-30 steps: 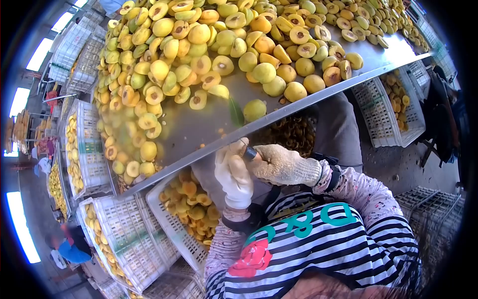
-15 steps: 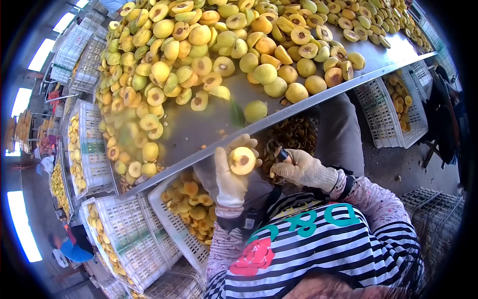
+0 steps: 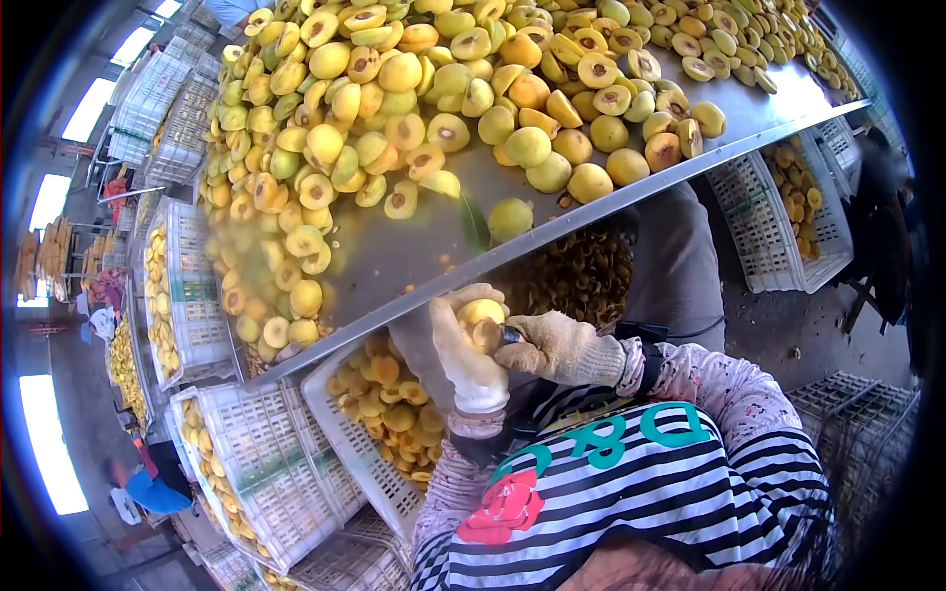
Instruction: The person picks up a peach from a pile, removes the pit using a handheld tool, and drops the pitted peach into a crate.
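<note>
My left hand point(image 3: 461, 357), in a pale work glove, cups an apricot half point(image 3: 482, 312) just below the metal table edge. Its cut side is partly covered. In my gloved right hand point(image 3: 570, 349) is a small dark-handled tool point(image 3: 509, 335), its working end against the apricot half and hidden from view. Past the table edge lies a pile of halved apricots point(image 3: 394, 108), many with brown hollows or stones showing. A single greenish apricot point(image 3: 509, 219) rests near the edge beside a green leaf point(image 3: 474, 223).
The metal table's raised rim point(image 3: 552, 227) runs diagonally above my hands. Below it sits a heap of brown stones point(image 3: 581, 276). A white crate of apricot halves point(image 3: 399, 414) stands at my left; another crate point(image 3: 778, 222) is at the right. A person in blue point(image 3: 156, 490) is far left.
My right hand has moved left to my left hand, bringing the tool against the apricot half. The fruit's cut face, turned up before, is now tilted and partly covered.
</note>
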A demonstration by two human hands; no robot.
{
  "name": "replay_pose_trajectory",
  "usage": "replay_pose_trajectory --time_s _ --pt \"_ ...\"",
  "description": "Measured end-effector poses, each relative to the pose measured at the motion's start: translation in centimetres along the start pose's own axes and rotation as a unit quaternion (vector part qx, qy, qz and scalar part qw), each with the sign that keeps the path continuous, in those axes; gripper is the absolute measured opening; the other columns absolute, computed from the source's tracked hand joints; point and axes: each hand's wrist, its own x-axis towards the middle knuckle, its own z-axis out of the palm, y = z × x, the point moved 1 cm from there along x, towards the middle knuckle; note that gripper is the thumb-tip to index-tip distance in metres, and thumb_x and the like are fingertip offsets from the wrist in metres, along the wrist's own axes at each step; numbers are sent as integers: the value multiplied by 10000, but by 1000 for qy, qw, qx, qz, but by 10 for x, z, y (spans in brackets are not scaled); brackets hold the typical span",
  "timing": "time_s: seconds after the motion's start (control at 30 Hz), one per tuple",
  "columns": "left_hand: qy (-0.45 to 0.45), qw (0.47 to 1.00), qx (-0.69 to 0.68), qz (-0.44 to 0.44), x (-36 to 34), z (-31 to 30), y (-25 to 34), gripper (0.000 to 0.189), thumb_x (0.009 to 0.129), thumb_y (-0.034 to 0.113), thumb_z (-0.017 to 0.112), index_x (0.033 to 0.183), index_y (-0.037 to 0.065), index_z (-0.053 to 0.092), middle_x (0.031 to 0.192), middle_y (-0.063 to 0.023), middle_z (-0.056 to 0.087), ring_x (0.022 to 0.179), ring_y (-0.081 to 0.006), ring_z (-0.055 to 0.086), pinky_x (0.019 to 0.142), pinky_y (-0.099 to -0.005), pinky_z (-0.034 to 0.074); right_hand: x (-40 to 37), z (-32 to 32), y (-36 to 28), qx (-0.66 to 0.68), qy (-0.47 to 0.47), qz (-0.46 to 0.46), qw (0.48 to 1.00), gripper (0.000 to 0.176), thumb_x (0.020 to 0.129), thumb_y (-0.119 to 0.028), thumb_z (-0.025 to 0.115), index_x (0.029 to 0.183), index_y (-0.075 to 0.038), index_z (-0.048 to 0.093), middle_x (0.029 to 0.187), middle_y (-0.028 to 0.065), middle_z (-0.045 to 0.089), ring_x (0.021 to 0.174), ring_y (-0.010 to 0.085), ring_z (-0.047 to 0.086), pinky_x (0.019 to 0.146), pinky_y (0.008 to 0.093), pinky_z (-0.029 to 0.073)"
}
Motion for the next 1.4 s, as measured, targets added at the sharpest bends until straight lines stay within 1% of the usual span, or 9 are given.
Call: replay_pose_trajectory --time_s 0.2,0.5,0.63,0.7,0.8,0.93,1.1,1.17,1.4 --pt "10 974 -167 -153 3 4 5 553 1082 436 270 980 6 602 860 -128 660 768 -216 624 734 -315 532 -9 -8 -9 29 -9 20 999 498 996 -460 576 1277 -51 623 1072 185 714 1024 315 682 904 383 519" --pt "63 982 13 179 4 16 -2 518 1075 382 300 968 -21 606 862 -145 681 736 -207 643 725 -312 530 -1 -13 -18 34 -58 84 994 480 1003 -463 560 1196 -36 665 1025 184 706 972 311 673 877 380 513" --pt "-203 956 169 125 20 -2 22 371 1060 215 353 970 -33 613 855 -102 689 743 -192 647 723 -285 528 -1 -15 -5 6 -54 28 998 478 1011 -465 546 1178 -33 663 959 160 710 910 304 679 837 375 522" --pt "-179 983 24 2 24 -2 23 323 1032 183 483 1004 -76 673 870 -102 712 787 -151 638 763 -283 498 -4 -18 -12 59 -79 61 993 479 1010 -469 545 1171 -33 661 907 141 708 851 290 677 808 375 525" --pt "7 990 -70 120 12 19 13 335 1031 158 477 936 -72 702 836 -90 710 756 -143 620 720 -274 479 2 -26 -12 137 -193 193 952 485 1016 -475 539 1181 -34 653 860 117 679 816 241 643 784 371 512" --pt "-195 980 -32 -37 24 -2 15 316 1029 167 464 1042 -60 682 975 -110 708 853 -162 625 803 -293 490 -2 -11 18 5 -17 -29 999 436 1017 -473 548 1100 -53 632 784 62 609 694 178 573 646 317 453" --pt "-60 982 -147 103 11 8 -2 428 1014 183 471 1367 -44 562 1112 -133 701 963 -176 643 858 -304 510 -13 -19 -11 184 -128 151 963 446 1036 -497 508 958 -71 616 640 27 531 539 151 500 499 299 417" --pt "-66 981 -183 9 7 3 -6 407 1014 171 483 1347 -42 580 1085 -126 708 903 -179 658 819 -294 515 -21 -10 -8 383 -198 172 886 429 1053 -484 468 842 -113 513 560 -32 413 441 90 369 404 267 277" --pt "-354 923 -30 -144 46 -10 15 431 1018 202 481 1379 -22 552 894 -131 727 832 -190 676 783 -289 535 -20 -9 -13 189 -132 128 965 396 1049 -457 476 874 -105 522 571 -50 418 448 81 370 419 270 284"
